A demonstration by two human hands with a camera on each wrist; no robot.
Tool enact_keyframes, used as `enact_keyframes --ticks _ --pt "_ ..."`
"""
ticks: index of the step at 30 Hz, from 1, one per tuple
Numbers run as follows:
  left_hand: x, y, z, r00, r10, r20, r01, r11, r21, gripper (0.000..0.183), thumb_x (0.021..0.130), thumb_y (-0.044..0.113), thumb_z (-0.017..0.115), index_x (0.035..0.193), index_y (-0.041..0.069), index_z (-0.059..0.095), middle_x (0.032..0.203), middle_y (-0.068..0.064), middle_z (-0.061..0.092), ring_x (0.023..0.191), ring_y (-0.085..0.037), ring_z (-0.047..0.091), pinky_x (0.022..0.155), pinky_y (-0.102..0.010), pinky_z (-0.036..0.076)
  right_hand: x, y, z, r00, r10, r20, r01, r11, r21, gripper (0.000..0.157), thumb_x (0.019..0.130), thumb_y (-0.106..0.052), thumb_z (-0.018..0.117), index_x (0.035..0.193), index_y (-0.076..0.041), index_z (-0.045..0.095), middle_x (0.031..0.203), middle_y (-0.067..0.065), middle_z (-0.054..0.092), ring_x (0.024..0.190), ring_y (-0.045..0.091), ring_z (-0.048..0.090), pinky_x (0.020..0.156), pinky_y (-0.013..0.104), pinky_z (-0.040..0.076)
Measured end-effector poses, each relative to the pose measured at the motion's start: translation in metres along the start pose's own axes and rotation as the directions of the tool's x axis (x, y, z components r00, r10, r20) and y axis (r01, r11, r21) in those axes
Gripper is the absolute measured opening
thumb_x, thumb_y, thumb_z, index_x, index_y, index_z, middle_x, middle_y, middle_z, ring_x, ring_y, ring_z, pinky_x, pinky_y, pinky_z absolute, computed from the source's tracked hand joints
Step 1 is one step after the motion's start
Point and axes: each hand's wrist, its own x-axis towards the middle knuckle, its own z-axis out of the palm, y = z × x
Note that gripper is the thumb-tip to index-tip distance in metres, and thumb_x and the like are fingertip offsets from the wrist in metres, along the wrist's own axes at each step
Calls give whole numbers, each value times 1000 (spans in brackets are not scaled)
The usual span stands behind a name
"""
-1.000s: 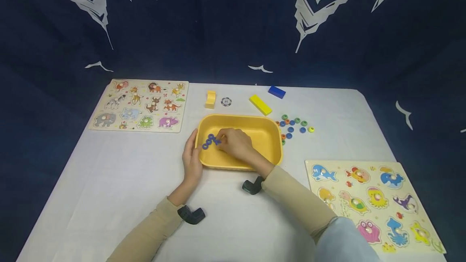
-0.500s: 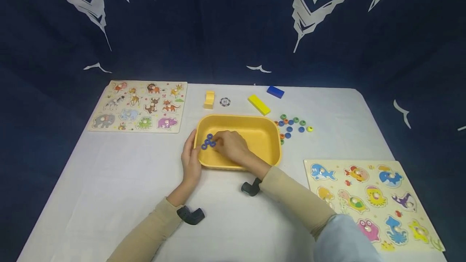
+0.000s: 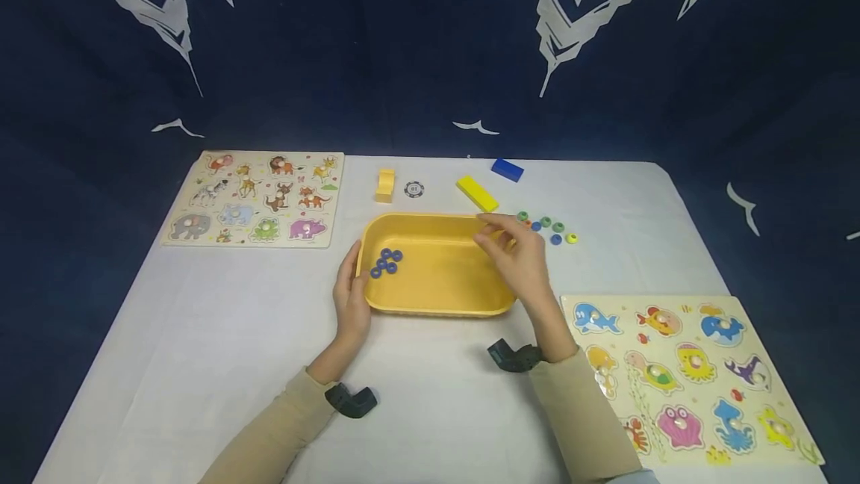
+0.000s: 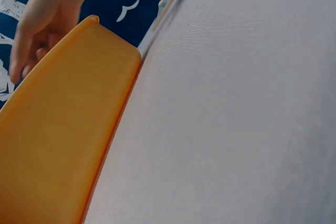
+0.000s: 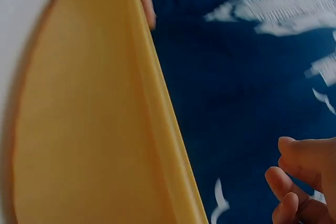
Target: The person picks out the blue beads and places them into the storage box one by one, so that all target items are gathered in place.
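Note:
A yellow plastic tray stands mid-table. Inside its left end lies a cluster of several small blue ring beads. My left hand grips the tray's left side, thumb at the rim and fingers along the outer wall. Over the tray's right end is my right hand, its thumb and fingers loosely bent and apart. Nothing shows between those fingers in the right wrist view, where the hand hangs beyond the tray wall. Loose green, blue and yellow beads lie just right of it, some hidden behind the hand.
Behind the tray are a yellow arch block, a round chip, a yellow block and a blue block. An animal puzzle board lies back left, a sea-animal board front right, beside my right forearm.
My right hand has left the blue beads in the tray and moved right to the tray's right end. The blue beads lie free of its fingers. My left hand stays on the tray.

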Motion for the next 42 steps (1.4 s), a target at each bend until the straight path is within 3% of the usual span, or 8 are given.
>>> enact_keyframes --ticks 5,9,14,21,25,36,39,42 --pt "0 1 0 1000 4 -1 -4 1000 3 49 87 -4 31 136 0 30 142 -14 29 132 -17 25 110 -24 21 -2 38 -26 977 137 -161 -141 990 -15 29 78 -25 66 106 -17 65 85 1 63 65 11 46 46 20 36" --pt "0 0 -1 1000 3 -5 -3 1000 -1 50 86 -6 31 136 -1 30 142 -13 30 132 -18 25 110 -25 21 -3 91 -32 954 238 -184 -247 969 -23 35 77 -33 67 111 -26 62 94 2 63 71 14 47 48 25 38" --pt "0 0 -1 1000 0 8 0 1000 -12 50 86 -6 30 136 -1 29 142 -13 29 133 -17 24 110 -24 21 -8 154 -27 934 299 -194 -329 933 -148 37 77 -47 61 113 -42 56 96 -9 59 76 9 48 49 18 43" --pt "0 -1 -1 1000 2 8 -1 1000 -14 50 86 -6 31 136 -2 29 142 -15 29 133 -19 24 110 -25 21 -13 111 -38 875 483 19 -477 870 -125 41 81 -34 61 119 -21 57 100 6 59 70 13 50 48 18 43" --pt "0 0 -1 1000 6 10 -6 1000 -17 50 86 -6 30 136 -2 28 142 -14 29 133 -19 24 110 -25 22 -13 101 -36 852 521 45 -509 846 -161 37 81 -27 62 117 -19 58 99 6 60 66 13 48 44 16 41" --pt "1 0 -1 1000 12 12 -12 1000 -20 50 86 -6 30 136 -2 28 142 -17 28 132 -22 25 109 -26 24 -15 102 -23 871 492 -12 -470 825 -314 28 81 -24 62 108 -16 63 94 6 63 65 18 49 49 24 41" --pt "0 0 -1 1000 17 12 -17 1000 -23 49 86 -6 30 136 -3 28 142 -17 28 132 -22 25 109 -26 24 -13 96 -28 880 472 -57 -470 844 -260 28 82 -26 61 108 -14 63 92 6 60 69 18 51 53 25 42" --pt "0 0 -1 1000 20 7 -20 1000 -19 50 86 -7 30 135 -3 28 141 -18 29 132 -21 25 110 -25 23 -11 85 -34 904 404 -141 -425 886 -186 29 84 -30 59 107 -14 61 85 4 58 67 16 50 47 37 44"
